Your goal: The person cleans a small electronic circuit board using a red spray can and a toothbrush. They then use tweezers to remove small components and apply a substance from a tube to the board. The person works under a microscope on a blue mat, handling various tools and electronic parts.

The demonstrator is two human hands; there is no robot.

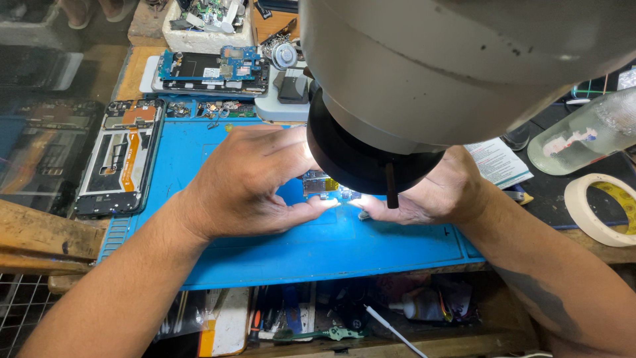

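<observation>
- A small circuit board (320,183) is positioned on the blue mat (318,248), directly under the lit microscope head (411,79), apparently for magnified inspection.
- The board is steadied by the left hand (248,182), fingers curled, thumb and forefinger narrowly apart at its edge.
- The right hand (434,192) is rested alongside; its grip is hidden.
- An opened phone (119,156) is laid left on the bench.

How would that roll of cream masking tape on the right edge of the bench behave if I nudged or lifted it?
The roll of cream masking tape lies flat on its side, so a nudge would probably slide it rather than roll it. Its wide open core and thin wall suggest it is light. It looks rigid enough to lift by the rim.
</observation>
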